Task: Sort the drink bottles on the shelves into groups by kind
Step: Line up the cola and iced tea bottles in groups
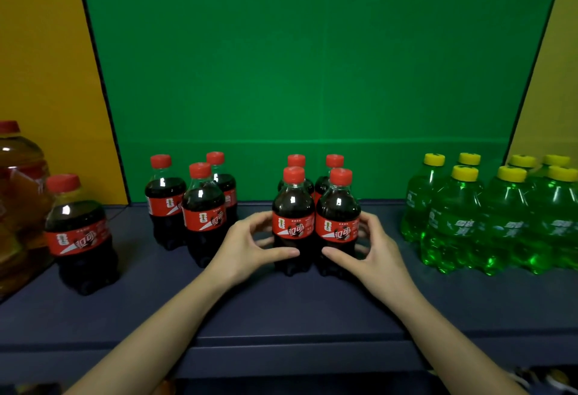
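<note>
Several small cola bottles with red caps stand on the dark shelf (281,307). A tight block of them is in the middle. My left hand (250,246) grips the front left cola bottle (293,206) of that block, and my right hand (370,250) grips the front right cola bottle (337,210). Two more cola bottles (334,166) stand right behind these. Another cluster of three cola bottles (203,203) stands to the left. A single cola bottle (79,232) stands further left. Several green soda bottles (453,216) with yellow caps are grouped at the right.
A large jug of amber oil (18,194) with a red cap stands at the far left edge, beside the lone cola bottle. A green back panel (312,66) closes the shelf behind, with yellow walls on both sides. The shelf's front edge runs below my forearms.
</note>
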A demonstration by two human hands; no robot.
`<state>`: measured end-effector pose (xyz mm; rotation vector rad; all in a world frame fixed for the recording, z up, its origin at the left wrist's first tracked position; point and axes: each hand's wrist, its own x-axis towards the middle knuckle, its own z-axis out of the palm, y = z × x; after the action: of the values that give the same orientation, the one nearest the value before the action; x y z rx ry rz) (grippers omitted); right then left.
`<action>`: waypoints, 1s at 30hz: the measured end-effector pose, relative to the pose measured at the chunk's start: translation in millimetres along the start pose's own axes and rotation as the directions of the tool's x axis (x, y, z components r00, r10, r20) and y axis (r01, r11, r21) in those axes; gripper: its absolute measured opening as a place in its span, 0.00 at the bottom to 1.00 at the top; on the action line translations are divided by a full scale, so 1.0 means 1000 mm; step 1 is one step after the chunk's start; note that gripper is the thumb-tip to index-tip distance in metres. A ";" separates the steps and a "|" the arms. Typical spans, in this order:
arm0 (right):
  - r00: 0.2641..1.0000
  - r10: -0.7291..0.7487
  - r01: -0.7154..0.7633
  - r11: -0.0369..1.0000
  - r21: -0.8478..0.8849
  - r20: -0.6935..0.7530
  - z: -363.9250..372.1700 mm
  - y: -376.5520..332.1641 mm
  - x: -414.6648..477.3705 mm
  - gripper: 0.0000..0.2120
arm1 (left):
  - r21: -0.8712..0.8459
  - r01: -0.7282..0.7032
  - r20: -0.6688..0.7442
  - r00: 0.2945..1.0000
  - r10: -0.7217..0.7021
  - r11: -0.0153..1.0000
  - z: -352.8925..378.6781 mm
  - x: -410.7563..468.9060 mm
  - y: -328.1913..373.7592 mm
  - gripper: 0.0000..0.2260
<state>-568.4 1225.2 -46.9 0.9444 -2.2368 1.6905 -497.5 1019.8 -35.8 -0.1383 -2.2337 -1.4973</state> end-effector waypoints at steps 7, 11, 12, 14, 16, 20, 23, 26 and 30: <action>1.000 0.008 -0.008 1.000 -0.005 0.011 0.001 0.003 0.000 0.33 | 0.023 0.015 -0.006 1.000 -0.015 1.000 0.001 -0.003 0.004 0.28; 1.000 0.009 -0.009 0.999 -0.050 -0.007 -0.001 -0.002 -0.002 0.37 | 0.082 0.036 -0.008 0.999 -0.035 0.996 -0.001 -0.012 0.010 0.23; 0.999 -0.004 0.001 0.998 -0.060 -0.041 -0.001 -0.004 -0.003 0.36 | 0.103 0.045 -0.005 0.999 -0.045 0.994 -0.003 -0.018 0.011 0.22; 0.989 -0.051 0.037 0.994 -0.100 -0.141 -0.003 -0.006 -0.006 0.31 | 0.150 0.050 -0.017 0.999 -0.048 0.987 -0.010 -0.035 0.013 0.18; 0.964 -0.127 0.094 0.985 -0.145 -0.234 -0.004 -0.012 -0.010 0.23 | 0.196 0.022 -0.062 0.998 -0.010 0.980 -0.022 -0.053 0.016 0.11; 0.924 -0.293 0.278 0.956 -0.093 -0.245 0.007 -0.031 -0.023 0.15 | 0.328 -0.024 -0.239 0.965 0.108 0.945 -0.061 -0.073 0.017 0.03; 0.937 -0.318 0.320 0.947 -0.005 -0.142 0.037 -0.052 -0.026 0.12 | 0.373 0.007 -0.350 0.927 0.134 0.928 -0.090 -0.070 0.009 0.04; 0.958 -0.286 0.287 0.956 0.056 -0.038 0.074 -0.073 -0.020 0.10 | 0.415 0.038 -0.408 0.901 0.149 0.909 -0.102 -0.058 -0.006 0.14; 0.969 -0.241 0.240 0.971 0.014 0.054 0.121 -0.086 -0.002 0.14 | 0.454 0.027 -0.344 0.927 0.147 0.890 -0.101 -0.044 -0.022 0.29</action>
<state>-489.6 1102.8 -20.1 1.2231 -2.0510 1.5838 -433.7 927.3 -41.0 0.2037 -2.1670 -0.8423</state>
